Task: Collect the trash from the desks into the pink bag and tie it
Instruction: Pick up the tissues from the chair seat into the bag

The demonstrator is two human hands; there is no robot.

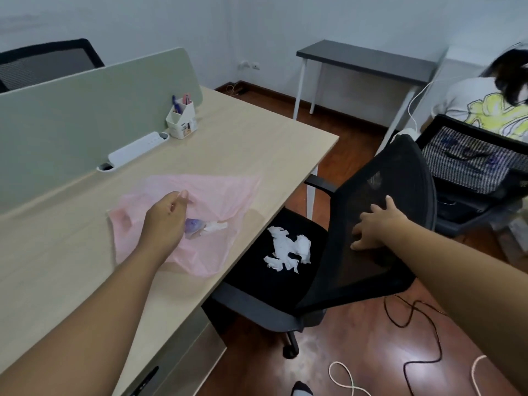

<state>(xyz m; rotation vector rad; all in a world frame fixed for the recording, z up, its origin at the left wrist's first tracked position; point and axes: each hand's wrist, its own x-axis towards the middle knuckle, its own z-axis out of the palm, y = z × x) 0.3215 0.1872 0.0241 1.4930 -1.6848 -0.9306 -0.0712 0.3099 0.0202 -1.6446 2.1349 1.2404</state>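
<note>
Your left hand [168, 215] pinches the thin, floppy pink bag [217, 195] lying on the table [257, 132], your right hand [377, 224] rests open on the chair back [385, 181]; the torn tissue [288, 250] on the seat looks feather-light, so gather it loosely.

Head cam, wide-angle, looks fwd & down, close over desk [257, 144] edge.

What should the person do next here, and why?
Probably reach the right hand from the chair back down to the crumpled white paper on the seat: it lies outside the pink bag, which the left hand holds on the desk.
</note>
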